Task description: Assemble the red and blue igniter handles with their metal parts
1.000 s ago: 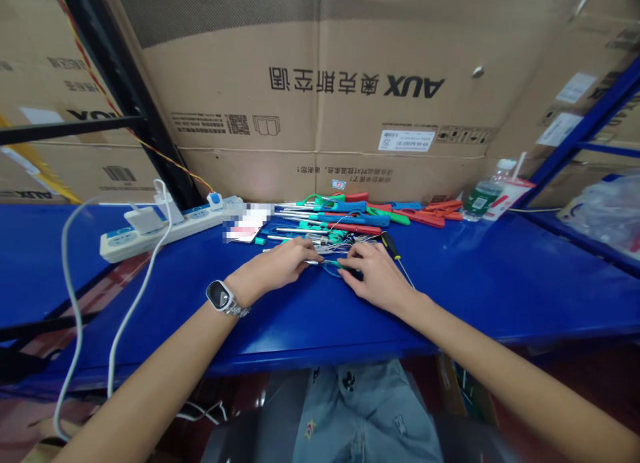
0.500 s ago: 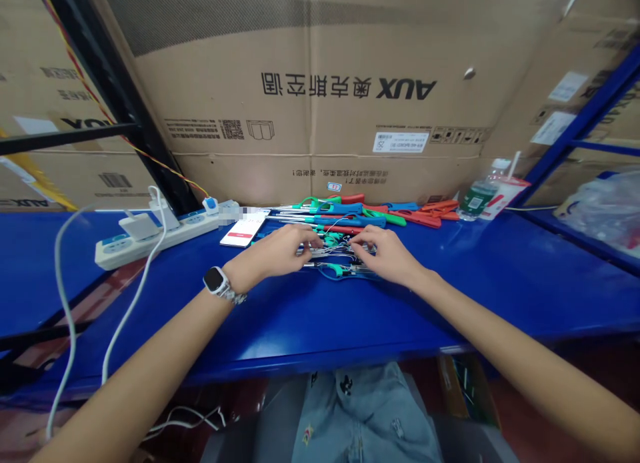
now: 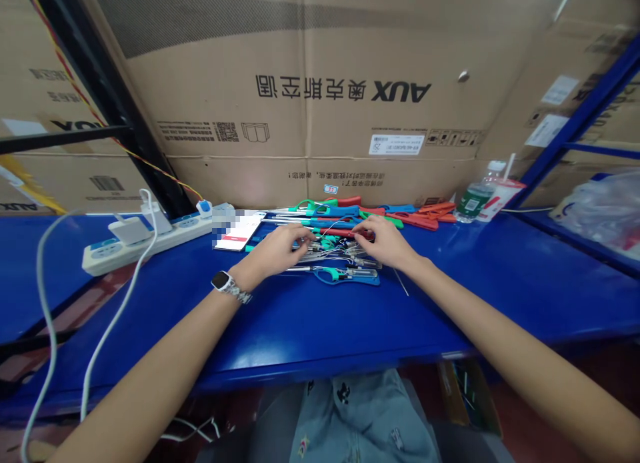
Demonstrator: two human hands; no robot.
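Several long-nosed gas lighters lie in rows on the blue table, some with their casings opened. My left hand (image 3: 283, 248), wearing a watch (image 3: 220, 281), curls its fingers over the left part of the opened lighters; what its fingertips pinch is hidden. To the right, my right hand (image 3: 385, 241) has bent fingers closed over the thin wires and metal parts (image 3: 353, 249), and I cannot make out what they grip. A thin pale wire (image 3: 401, 283) sticks out below this hand. Nearest me lies an opened blue lighter (image 3: 345, 276) with a green trigger, touched by neither hand.
Whole lighters and orange handles (image 3: 430, 213) lie behind the hands. A phone (image 3: 240, 231) and a white power strip (image 3: 120, 253) with plugged-in chargers are on the left. At right stand a bottle (image 3: 473, 199) and a cup (image 3: 500, 199). A large cardboard box (image 3: 300, 36) backs the table.
My right hand has shifted slightly up and away from the nearest opened lighter, showing more of it. The thin wire below that hand now shows. My left hand stays over the lighters.
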